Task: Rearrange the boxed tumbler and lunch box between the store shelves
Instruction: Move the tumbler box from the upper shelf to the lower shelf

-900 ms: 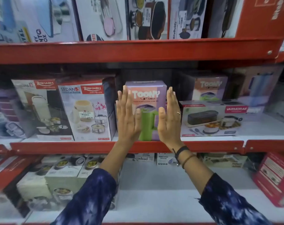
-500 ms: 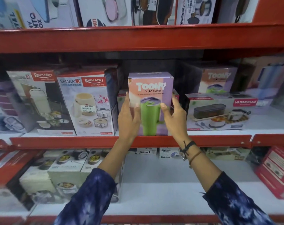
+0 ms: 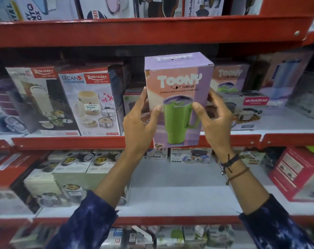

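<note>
Fingers [image 3: 197, 106] of both hands clamp the tall purple-and-pink cardboard Toony tumbler box [image 3: 177, 97] | left hand [image 3: 140, 121] on its left side, right hand [image 3: 215, 121] on its right | box upright, held in front of the red metal middle shelf [image 3: 71, 141], beside the white Rishabh Sedan-3 lunch box carton [image 3: 91, 103].

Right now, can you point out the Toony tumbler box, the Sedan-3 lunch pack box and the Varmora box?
Toony tumbler box [image 3: 177, 83]: head view, on its printed name.
Sedan-3 lunch pack box [image 3: 88, 105]: head view, on its front face.
Varmora box [image 3: 249, 112]: head view, on its front face.
</note>
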### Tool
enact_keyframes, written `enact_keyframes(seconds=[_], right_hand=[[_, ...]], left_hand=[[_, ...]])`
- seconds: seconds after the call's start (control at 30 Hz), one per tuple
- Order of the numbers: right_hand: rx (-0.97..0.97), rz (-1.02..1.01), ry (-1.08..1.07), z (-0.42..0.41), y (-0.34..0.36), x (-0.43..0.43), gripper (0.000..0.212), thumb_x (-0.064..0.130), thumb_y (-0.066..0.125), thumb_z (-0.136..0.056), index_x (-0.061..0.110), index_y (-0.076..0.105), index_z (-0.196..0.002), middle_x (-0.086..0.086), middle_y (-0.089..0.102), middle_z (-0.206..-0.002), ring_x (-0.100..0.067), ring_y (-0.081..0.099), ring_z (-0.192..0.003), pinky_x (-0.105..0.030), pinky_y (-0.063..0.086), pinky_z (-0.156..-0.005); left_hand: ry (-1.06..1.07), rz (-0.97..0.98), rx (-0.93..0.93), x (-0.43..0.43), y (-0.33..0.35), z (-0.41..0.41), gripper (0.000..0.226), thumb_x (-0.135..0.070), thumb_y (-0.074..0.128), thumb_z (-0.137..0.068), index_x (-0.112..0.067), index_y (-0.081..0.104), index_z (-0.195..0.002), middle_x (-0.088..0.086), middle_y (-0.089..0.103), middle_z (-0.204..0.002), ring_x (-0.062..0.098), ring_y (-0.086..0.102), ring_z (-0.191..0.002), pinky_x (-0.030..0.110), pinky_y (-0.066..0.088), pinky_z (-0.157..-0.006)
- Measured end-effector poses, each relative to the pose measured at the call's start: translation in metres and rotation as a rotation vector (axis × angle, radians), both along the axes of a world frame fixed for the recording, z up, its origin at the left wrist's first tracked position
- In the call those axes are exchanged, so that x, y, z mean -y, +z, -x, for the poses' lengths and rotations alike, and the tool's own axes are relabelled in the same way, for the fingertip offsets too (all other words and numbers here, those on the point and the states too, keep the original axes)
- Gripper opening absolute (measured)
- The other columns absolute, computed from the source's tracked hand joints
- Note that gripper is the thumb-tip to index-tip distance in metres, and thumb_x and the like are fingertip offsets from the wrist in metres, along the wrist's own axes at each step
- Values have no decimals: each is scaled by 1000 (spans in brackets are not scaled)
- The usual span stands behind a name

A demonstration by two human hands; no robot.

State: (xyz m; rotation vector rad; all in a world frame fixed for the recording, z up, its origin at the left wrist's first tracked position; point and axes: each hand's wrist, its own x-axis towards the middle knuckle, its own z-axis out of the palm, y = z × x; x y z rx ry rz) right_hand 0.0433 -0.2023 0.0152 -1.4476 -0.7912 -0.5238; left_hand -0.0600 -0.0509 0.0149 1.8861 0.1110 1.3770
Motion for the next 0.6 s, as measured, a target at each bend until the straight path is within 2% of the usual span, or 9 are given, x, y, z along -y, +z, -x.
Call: enact_keyframes(seconds=[0.07,0.17,0.23,0.3,0.37,0.43,0.53,0.6], right_hand=[[23,6,-42,3,-10,18,57,38,67,-83,12,53,-132,-8,61,-130,-21,58,-120,-46,49,-100],[-18,4,-67,4,-43,43,57,40,67,-83,8,55,-129,-11,62,-128,-24,58,-120,-49,49,-99],[-70,35,-60,4,-71,57,61,45,67,-82,8,55,-129,-13,63,-127,-27,58,-119,-52,49,-98],[-135,91,-60,4,-98,71,65,50,67,-81,8,54,-130,-14,63,-127,-30,59,-118,-54,49,-95],[-193,146,-62,6,-121,83,67,48,69,-78,8,54,-130,-14,64,-126,-30,60,-116,-53,50,-94],[-233,203,-57,8,-141,92,68,41,71,-77,6,52,-132,-15,61,-130,-29,57,-120,-51,49,-98],[-256,293,-53,6,-168,103,67,32,73,-76,2,51,-132,-16,57,-134,-27,52,-126,-46,46,-103],[-283,336,-38,5,-184,107,67,31,75,-76,2,51,-131,-17,58,-132,-19,55,-120,-37,50,-100]], left_hand=[[-13,-12,-17,14,-8,9,54,-30,62,-87,-18,45,-137,-3,66,-118,2,64,-101,32,60,-76],[-38,-59,-78,30,-33,17,56,-36,62,-85,-20,46,-136,-3,65,-120,14,66,-101,41,60,-71],[-46,-92,-134,38,-56,21,58,-39,60,-84,-18,46,-136,0,64,-122,17,67,-101,42,59,-74],[-46,-124,-184,47,-78,24,59,-39,60,-84,-16,45,-137,4,65,-122,16,66,-103,36,58,-80],[-40,-151,-232,55,-98,25,60,-38,59,-84,-12,45,-136,10,65,-122,9,61,-108,21,54,-85],[-42,-162,-279,62,-118,25,61,-37,59,-84,-11,44,-137,11,63,-123,2,53,-110,18,51,-78],[-46,-134,-352,71,-149,22,61,-28,64,-84,-10,41,-138,4,61,-123,0,46,-113,20,49,-74],[-59,-99,-389,74,-170,19,60,-22,63,-83,-8,41,-137,-3,56,-121,0,44,-115,9,45,-80]])
